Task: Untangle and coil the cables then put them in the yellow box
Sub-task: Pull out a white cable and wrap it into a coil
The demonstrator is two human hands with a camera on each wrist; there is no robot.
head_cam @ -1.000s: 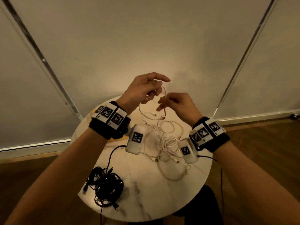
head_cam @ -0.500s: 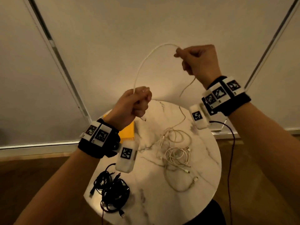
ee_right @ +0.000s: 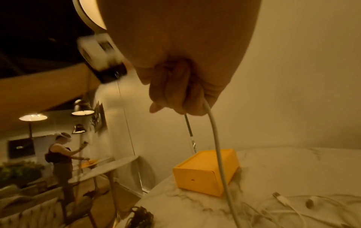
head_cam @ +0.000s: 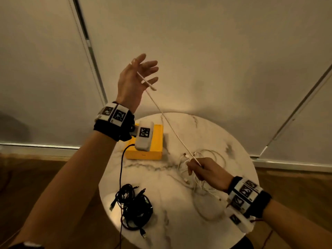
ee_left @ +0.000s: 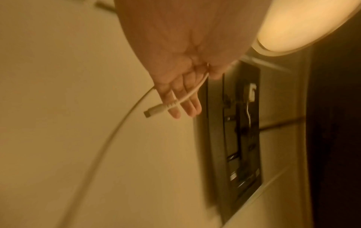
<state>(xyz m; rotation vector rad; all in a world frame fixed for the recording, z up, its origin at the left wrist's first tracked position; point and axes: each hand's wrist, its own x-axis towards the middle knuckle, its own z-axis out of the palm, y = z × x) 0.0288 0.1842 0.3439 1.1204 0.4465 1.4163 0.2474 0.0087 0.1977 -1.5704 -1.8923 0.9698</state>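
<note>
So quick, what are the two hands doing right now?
Left hand: raised, fingers mostly straight, thumb pinching the white cable near its plug.
Right hand: low over the table, fingers curled round the same cable.

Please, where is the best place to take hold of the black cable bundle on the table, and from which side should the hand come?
Probably from above, at the thick middle of the black cable bundle, with the fingers closing round the whole mass. It lies flat in a loose heap near the table edge, and its plugs stick out at the rim, so pulling one end would likely tighten the tangle.
</note>
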